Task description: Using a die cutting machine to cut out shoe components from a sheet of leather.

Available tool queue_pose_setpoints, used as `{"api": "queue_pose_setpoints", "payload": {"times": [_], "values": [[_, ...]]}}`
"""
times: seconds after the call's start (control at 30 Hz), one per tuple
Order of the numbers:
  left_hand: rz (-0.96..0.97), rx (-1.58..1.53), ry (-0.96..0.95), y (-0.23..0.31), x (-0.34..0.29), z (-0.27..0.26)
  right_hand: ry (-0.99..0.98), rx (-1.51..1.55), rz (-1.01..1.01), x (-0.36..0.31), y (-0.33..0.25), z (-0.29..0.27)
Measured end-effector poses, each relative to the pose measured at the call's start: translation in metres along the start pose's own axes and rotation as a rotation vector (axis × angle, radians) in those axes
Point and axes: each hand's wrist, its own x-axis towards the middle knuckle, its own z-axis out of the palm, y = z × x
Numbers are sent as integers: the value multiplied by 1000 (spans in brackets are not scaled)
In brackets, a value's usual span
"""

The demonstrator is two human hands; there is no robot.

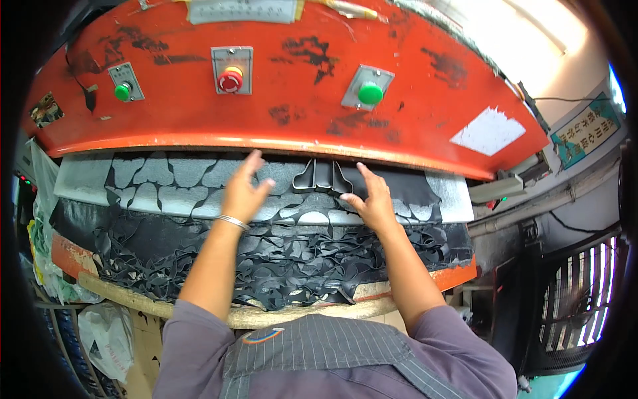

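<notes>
A metal cutting die (323,178) with thin curved walls stands on black sheet material (409,188) laid over the pale cutting board (83,179). My right hand (373,199) is just right of the die, thumb and fingers apart; its thumb lies close to the die's lower right edge, and whether it touches I cannot tell. Over the cut-out part of the sheet, left of the die, my left hand (246,191) hovers with its thumb spread and nothing in it. Rounded cut-out shapes (176,171) show left of that hand, ringed by thin black strips.
An orange press head (279,120) spans the far side, low over the board, with two green buttons (370,94) and a red button (230,80). Black offcut strips (286,266) pile along the near side. A white plastic bag (106,339) hangs at lower left.
</notes>
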Motion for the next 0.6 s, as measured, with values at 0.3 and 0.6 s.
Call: {"api": "queue_pose_setpoints", "payload": {"times": [0.3,0.6], "values": [[357,471,912,-23,38,-236,507,341,-137,69,-95,-75],[-111,48,-311,82,-143,-107,-572,121,-182,-114,-127,-66]]}}
